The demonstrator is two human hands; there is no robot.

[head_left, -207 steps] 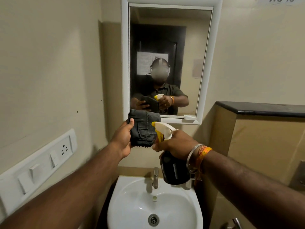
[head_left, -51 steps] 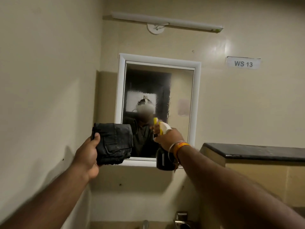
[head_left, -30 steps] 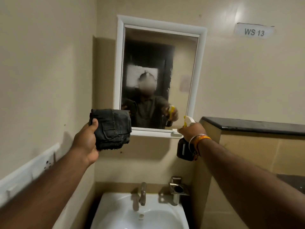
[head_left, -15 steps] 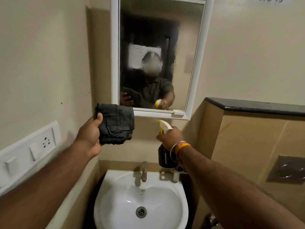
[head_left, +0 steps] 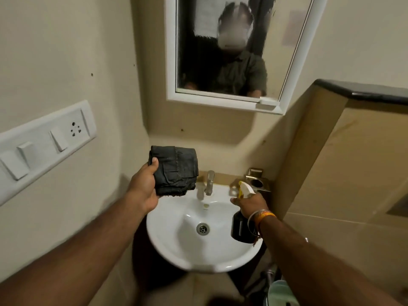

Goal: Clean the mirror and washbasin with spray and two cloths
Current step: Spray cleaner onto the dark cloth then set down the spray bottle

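Dark grey folded cloth (head_left: 174,170) sits pinched between thumb and curled fingers of left hand (head_left: 143,191), held up below the misted white-framed mirror (head_left: 223,49) and nearer it than right hand (head_left: 250,202), which grips black spray bottle (head_left: 241,227) over white washbasin (head_left: 176,250).

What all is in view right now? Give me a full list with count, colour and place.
mirror: 1, white frame, wall above basin, glass misted
washbasin: 1, white, centre
tap: 1, metal, basin's back edge
holder: 1, metal, right of tap
switch panel: 1, white, left wall
ledge: 1, black, upper right
cloth: 1, dark grey, folded, in left hand
spray bottle: 1, black, white-yellow nozzle, in right hand
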